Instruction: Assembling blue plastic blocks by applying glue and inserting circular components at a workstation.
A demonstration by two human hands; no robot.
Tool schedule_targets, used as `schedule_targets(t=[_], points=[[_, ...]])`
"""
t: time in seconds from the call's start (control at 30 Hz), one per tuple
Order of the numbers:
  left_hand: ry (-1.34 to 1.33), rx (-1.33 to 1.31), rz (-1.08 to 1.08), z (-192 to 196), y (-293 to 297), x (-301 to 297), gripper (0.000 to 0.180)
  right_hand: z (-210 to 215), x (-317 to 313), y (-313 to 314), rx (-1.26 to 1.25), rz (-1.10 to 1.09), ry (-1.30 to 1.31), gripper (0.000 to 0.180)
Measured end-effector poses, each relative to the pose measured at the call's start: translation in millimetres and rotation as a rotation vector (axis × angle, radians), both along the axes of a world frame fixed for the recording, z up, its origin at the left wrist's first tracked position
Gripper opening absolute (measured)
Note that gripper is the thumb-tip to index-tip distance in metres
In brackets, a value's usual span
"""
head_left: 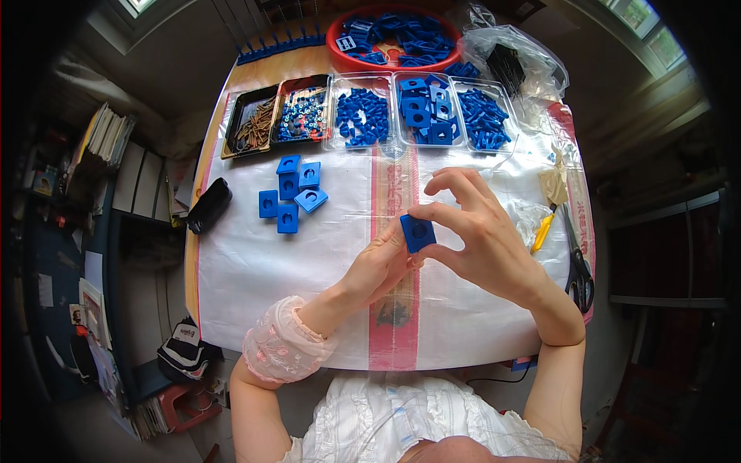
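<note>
Blue square plastic block (417, 232) with centre hole, above the worktop (324, 255), pinched between left hand (378, 266) and right hand (482, 231). Judged light, rigid, smooth; flat edges offer best hold.

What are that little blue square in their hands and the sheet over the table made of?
The blue square piece, pinched between the left hand and right hand, looks like moulded plastic: even colour, dull sheen, crisp edges and a round hole. The table sheet seems to be thin white plastic film or woven sacking; it wrinkles and glints, but the picture leaves the weave unclear.
</note>
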State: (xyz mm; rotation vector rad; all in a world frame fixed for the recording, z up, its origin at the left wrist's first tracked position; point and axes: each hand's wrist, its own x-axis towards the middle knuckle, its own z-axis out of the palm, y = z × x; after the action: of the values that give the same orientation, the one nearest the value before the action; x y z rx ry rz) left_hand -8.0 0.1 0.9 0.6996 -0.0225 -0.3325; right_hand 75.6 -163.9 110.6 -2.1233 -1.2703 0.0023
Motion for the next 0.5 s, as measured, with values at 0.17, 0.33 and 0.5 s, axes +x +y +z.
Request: schedule_targets(t=[0.17, 0.33, 0.5], points=[[0.013, 0.001, -0.003, -2.3, 0.5, -0.4, 0.034, -0.2, -0.4, 0.5, 0.003, -0.001, -0.008, 0.04], [0.028, 0.013, 0.006, 1.9, -0.2, -0.6, 0.034, -1.3, -0.1, 0.7, 0.009, -0.005, -0.015, 0.039], [0.024, 0.018, 0.003, 3.2, 0.1, -0.3, 0.035, -2.8, -0.1, 1.3, 0.015, -0.01, -0.011, 0.04]])
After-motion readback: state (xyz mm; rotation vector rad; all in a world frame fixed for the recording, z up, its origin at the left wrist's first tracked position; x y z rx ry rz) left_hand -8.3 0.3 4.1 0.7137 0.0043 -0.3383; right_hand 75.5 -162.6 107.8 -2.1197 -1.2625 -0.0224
